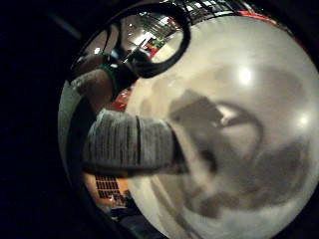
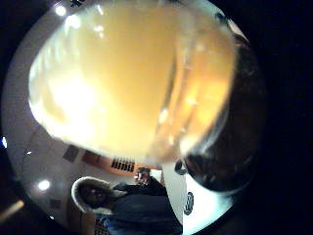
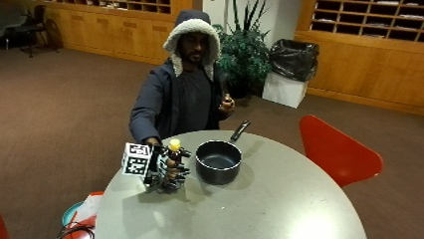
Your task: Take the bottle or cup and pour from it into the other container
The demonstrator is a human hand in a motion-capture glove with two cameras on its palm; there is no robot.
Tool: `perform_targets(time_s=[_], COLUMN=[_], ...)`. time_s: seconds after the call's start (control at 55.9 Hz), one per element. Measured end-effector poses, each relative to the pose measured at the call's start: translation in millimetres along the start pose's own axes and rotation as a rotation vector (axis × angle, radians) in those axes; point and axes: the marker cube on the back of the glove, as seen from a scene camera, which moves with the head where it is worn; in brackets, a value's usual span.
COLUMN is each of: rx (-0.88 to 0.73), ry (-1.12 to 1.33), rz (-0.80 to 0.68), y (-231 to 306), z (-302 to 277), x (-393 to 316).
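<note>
Gripping bottle (image 3: 174, 158): gloved hand (image 3: 167, 172) | round grey table (image 3: 278, 209), pot (image 3: 218, 162) | brown carpet, red chair (image 3: 334, 152)

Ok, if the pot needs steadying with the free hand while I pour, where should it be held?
Judging by its pose, take the pot by its long black handle. It sticks out from the rim on the far side, toward the person, away from the right hand gripping the yellow-capped bottle. Coming from that far side should keep the fingers clear of the open mouth.
</note>
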Motion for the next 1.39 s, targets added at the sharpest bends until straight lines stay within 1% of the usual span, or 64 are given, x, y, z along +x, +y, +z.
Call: perform_targets(time_s=[0.125, 0.215, 0.358, 0.483, 0.554, 0.608, 0.679, 0.715, 0.769, 0.787, 0.84, 0.876, 0.947, 1.037, 1.198, 1.394], rx=[0.033, 0.048, 0.048, 0.085, 0.099, 0.079, 0.004, 0.059, 0.210, 0.202, 0.020, -0.042, -0.052, -0.111, -0.198, -0.275], ry=[-0.075, -0.053, -0.021, -0.032, 0.023, 0.124, 0.352, 0.461, 0.620, 0.680, 0.880, 0.997, 1.176, 1.356, 1.577, 1.831], rz=[-0.010, -0.060, -0.079, -0.132, -0.170, -0.202, -0.201, -0.186, -0.225, -0.230, -0.206, -0.210, -0.234, -0.261, -0.319, -0.383], y=[-9, -2, 3, 13, 17, 19, 19, 15, 0, 0, 16, 19, 22, 19, 18, 17], z=[5, 9, 10, 2, -7, -14, -22, -20, -16, -15, -15, -13, -2, 9, 46, 88], x=[-1, 2, -7, -26, -51, -74, -110, -126, -144, -149, -162, -170, -181, -192, -198, -187])
